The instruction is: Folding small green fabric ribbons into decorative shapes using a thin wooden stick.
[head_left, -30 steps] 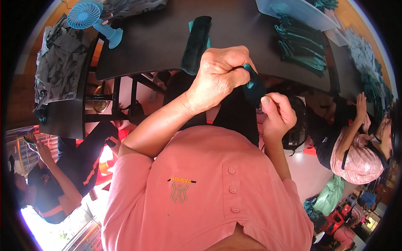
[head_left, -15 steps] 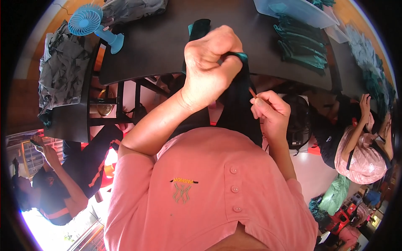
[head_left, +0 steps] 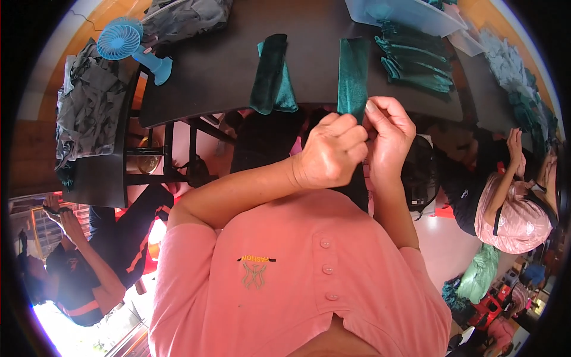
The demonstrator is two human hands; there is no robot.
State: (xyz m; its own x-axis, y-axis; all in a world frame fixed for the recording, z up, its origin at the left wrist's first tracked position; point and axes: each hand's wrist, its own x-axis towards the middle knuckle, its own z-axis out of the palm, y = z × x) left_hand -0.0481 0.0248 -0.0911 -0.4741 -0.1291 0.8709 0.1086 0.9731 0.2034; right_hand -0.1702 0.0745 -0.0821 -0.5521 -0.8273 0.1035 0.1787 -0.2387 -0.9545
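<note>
A flat green velvet strip [head_left: 353, 74] stretches toward me over the table's near edge. Its near end disappears behind my left hand [head_left: 336, 149], which is closed in a fist around it. Close beside that fist, my right hand [head_left: 389, 134] has thumb and fingers drawn together at the strip's right edge; whatever they pinch is hidden, and no stick shows there now. Further left, a dark green velvet strip [head_left: 269, 74] lies partly over a brighter green strip [head_left: 286, 92] on the table.
Folded green velvet pieces [head_left: 413, 59] are stacked on the black table [head_left: 202, 77], near a clear plastic bin [head_left: 410, 15]. A blue fan [head_left: 122, 41] stands at far left by heaped grey cloth [head_left: 89, 107]. People sit at left [head_left: 77, 262] and right [head_left: 514, 208].
My left fist has come down and right, toward my right hand, which has risen slightly. The velvet strip now lies flat in view. The thin reddish stick at my right fingers has gone from sight.
</note>
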